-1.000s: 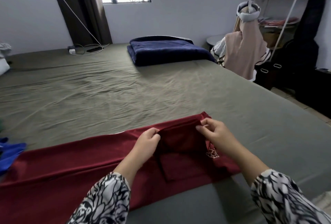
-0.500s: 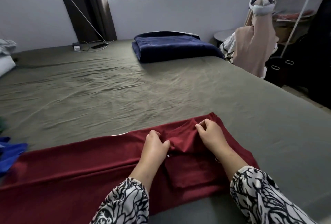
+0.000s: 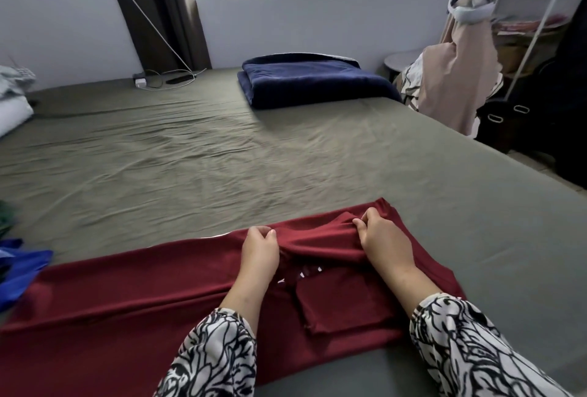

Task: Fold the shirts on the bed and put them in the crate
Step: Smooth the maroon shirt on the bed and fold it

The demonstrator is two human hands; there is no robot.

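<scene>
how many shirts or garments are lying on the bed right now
3 at least: the red shirt under both hands, a blue garment at the left edge, and a green one just beyond it. More may lie out of frame.

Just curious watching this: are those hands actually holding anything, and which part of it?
Yes. Both the left hand and the right hand pinch the far edge of the dark red fabric shirt, bunching it at its right end on the bed.

White print on the red shirt (image 3: 127,301) is unreadable.
</scene>
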